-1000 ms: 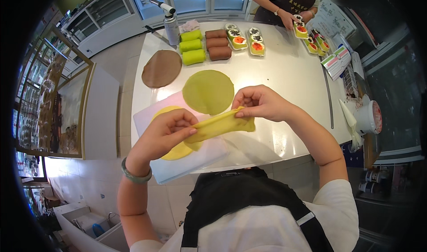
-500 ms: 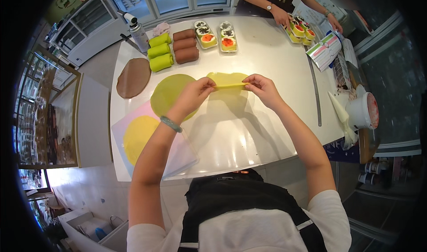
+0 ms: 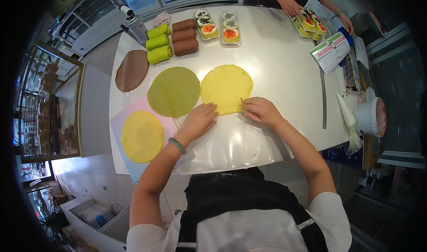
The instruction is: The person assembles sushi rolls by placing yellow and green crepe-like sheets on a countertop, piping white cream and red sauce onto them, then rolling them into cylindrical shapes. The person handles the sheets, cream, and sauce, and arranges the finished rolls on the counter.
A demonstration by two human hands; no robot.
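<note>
A round yellow crepe (image 3: 226, 86) lies flat on the white table in front of me. My left hand (image 3: 201, 119) rests at its near left edge, fingers stretched out over the rim. At its near right edge is my right hand (image 3: 263, 112), fingertips touching the rim, fingers apart. To the left, a green crepe (image 3: 173, 92) lies beside the yellow one. Nearer me, a second yellow crepe (image 3: 142, 136) sits on a pink and blue sheet (image 3: 119, 123). A brown crepe (image 3: 132, 71) is at the far left.
Green rolls (image 3: 159, 54) and brown rolls (image 3: 185, 47) stand at the back, next to clear boxes of topped rolls (image 3: 230, 35) and a spray can (image 3: 136, 27). A co-worker's hand (image 3: 291, 6) touches another box (image 3: 307, 27). Right: metal ruler (image 3: 324, 101), piping bag (image 3: 345, 112), white tub (image 3: 370, 116).
The yellow crepe, pinched up by its near edge before, now lies spread flat. Both my hands have come down toward me and loosened their pinch.
</note>
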